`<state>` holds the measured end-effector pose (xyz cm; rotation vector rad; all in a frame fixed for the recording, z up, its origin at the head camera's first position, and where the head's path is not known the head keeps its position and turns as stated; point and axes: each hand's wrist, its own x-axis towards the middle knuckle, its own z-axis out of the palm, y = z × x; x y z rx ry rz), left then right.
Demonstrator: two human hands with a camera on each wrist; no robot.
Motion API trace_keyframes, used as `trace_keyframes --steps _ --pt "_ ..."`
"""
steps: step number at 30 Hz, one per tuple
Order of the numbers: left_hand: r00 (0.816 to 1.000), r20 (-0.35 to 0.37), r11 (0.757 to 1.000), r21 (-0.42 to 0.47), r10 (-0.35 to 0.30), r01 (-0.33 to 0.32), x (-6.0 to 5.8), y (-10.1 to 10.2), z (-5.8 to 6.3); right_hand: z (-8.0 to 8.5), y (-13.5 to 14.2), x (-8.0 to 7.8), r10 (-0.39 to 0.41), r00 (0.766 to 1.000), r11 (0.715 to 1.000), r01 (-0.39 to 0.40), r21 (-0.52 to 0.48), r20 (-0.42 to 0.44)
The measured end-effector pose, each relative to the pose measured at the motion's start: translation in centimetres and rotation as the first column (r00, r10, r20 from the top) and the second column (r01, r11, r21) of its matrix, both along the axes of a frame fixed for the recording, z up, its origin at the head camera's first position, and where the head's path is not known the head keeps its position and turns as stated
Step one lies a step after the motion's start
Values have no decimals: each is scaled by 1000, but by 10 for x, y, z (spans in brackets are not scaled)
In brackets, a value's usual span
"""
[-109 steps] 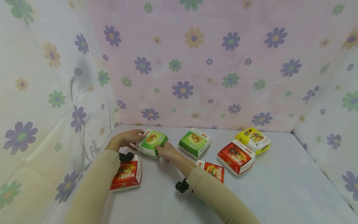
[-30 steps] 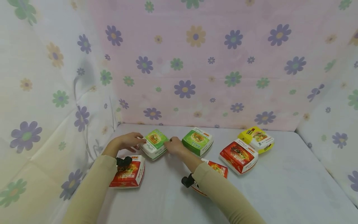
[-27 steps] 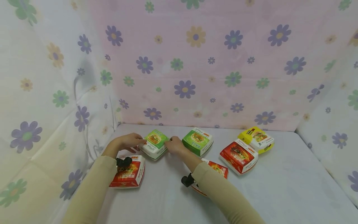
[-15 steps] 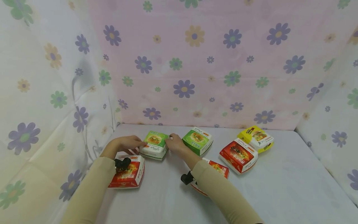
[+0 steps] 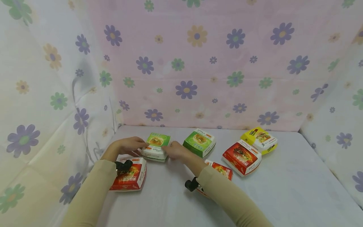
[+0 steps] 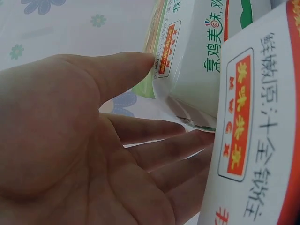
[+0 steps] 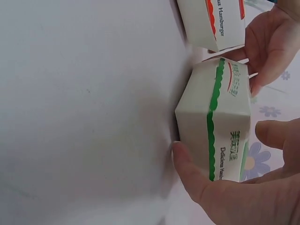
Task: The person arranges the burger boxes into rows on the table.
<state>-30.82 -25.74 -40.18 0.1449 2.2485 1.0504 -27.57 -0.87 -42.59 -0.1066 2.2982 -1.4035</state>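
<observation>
A green and white burger box (image 5: 159,138) lies at the back left of the table, its white side towards me. On its left is my left hand (image 5: 130,145); in the left wrist view the thumb tip touches the box's upper edge and the straight fingers reach towards its lower corner. My right hand (image 5: 177,150) is at its right front corner. In the right wrist view, one fingertip (image 7: 182,154) lies low along the box's side, while the thumb (image 7: 269,133) extends beside its top edge. A red burger box (image 5: 129,179) sits under my left wrist, partly covered.
Another green burger box (image 5: 199,142) stands right of my hands. Further right, a red box (image 5: 242,157) sits close in front of a yellow one (image 5: 261,140). My right forearm partly hides one more red box (image 5: 222,171). Flowered cloth (image 5: 185,72) walls the table's back and sides.
The green box between my hands has turned counterclockwise, bringing its white side round from the left to the front. My right thumb has shifted forward over its front corner. The other boxes stay put.
</observation>
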Motion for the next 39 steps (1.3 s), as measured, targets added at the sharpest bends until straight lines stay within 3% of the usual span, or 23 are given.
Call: trace_keyframes --steps 10,19,30,39 --pt "1000 0 999 39 6 -6 1 1 -3 -5 -2 3 -16 1000 1000 17 -22 21" --pt "1000 -25 996 94 7 -5 -3 0 -3 -3 -1 3 -21 1000 997 19 -74 -23" --pt "991 -127 989 149 30 -11 -9 8 4 6 2 -13 -49 996 996 43 -82 -73" --pt "983 -171 979 201 73 -37 -20 13 -3 5 2 -26 -98 990 989 87 -117 -100"
